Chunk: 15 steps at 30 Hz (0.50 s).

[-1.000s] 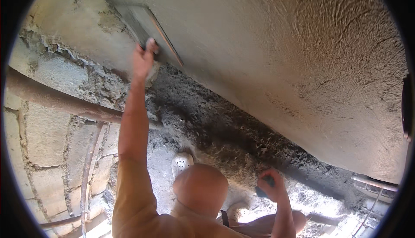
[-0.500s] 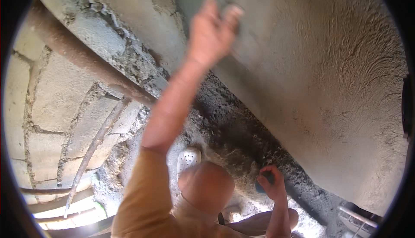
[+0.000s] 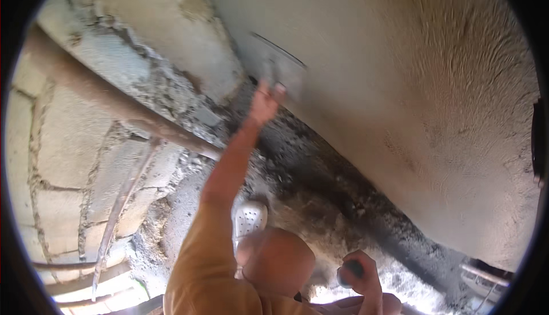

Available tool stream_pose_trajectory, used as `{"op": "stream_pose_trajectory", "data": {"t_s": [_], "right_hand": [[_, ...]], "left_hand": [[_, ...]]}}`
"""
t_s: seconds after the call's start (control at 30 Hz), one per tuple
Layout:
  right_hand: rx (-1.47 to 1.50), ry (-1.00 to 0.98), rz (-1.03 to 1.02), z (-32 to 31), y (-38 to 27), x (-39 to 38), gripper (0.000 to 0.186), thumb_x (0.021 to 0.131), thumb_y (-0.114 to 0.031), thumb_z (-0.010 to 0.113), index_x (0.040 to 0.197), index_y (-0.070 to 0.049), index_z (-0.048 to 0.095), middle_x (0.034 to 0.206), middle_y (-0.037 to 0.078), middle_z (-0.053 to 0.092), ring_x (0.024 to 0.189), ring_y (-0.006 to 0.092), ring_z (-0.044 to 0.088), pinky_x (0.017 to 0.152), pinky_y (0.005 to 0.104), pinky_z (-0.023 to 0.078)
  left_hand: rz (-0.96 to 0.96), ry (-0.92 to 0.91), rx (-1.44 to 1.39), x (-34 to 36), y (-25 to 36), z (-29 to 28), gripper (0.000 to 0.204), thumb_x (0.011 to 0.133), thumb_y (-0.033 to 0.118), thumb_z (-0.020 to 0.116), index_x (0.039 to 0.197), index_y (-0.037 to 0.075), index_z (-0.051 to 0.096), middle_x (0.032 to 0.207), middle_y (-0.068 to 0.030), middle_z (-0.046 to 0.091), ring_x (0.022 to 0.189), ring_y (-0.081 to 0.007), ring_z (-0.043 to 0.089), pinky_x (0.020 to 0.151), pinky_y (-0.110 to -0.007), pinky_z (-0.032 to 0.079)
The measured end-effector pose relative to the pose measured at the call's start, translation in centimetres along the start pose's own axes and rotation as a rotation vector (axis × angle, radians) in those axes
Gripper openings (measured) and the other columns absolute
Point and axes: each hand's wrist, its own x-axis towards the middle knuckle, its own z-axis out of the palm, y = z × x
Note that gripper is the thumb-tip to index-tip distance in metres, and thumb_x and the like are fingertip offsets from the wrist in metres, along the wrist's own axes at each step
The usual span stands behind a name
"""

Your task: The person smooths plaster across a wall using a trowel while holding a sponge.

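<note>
My left hand point(image 3: 264, 104) is closed on the handle of a flat plastering trowel point(image 3: 290, 74), far out in front of me. The trowel's thin plate lies against or very close to the smooth grey plastered wall point(image 3: 354, 86), near its lower left edge; blur hides the exact contact. Low at the right, my right hand point(image 3: 366, 272) is curled round a dark teal thing with a rounded end point(image 3: 350, 273). Most of that thing is hidden by my fingers, so its kind does not show.
A rusty pipe point(image 3: 120, 100) slants across the left before a block wall point(image 3: 74, 132), with a thinner pole point(image 3: 123, 206) beneath. Rough dirt point(image 3: 309, 166) runs along the plaster's foot. My bare knee point(image 3: 280, 260) and white clog point(image 3: 250, 218) are below; a dark slotted object point(image 3: 486, 283) stands lower right.
My left hand has come down and slightly left along the wall, and the trowel plate now shows. My right hand has dropped a little, exposing more of the teal thing.
</note>
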Motion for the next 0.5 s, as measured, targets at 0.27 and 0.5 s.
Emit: {"op": "stream_pose_trajectory", "data": {"t_s": [0.27,0.5], "right_hand": [[-0.035,0.062,-0.108,-0.6,-3.0,3.8,0.028,0.075,-0.015,0.080,0.097,-0.004,0.066,0.085,0.009,0.064,0.079,0.0181,0.063,0.070,0.0310,0.049],[0.037,0.023,0.007,-1.0,-0.7,1.1,0.030,0.074,-0.018,0.082,0.096,-0.006,0.066,0.085,0.008,0.065,0.078,0.0205,0.064,0.070,0.0322,0.050]], "left_hand": [[0.010,0.086,0.583,0.5,19.3,6.1,0.045,0.092,0.042,0.067,0.096,-0.001,0.054,0.077,-0.0061,0.062,0.072,-0.0146,0.061,0.062,-0.030,0.052],[0.177,0.230,0.190,7.8,8.6,-7.6,0.022,0.096,0.024,0.065,0.100,0.004,0.058,0.080,0.0034,0.060,0.070,-0.0062,0.052,0.063,-0.024,0.046]]}}
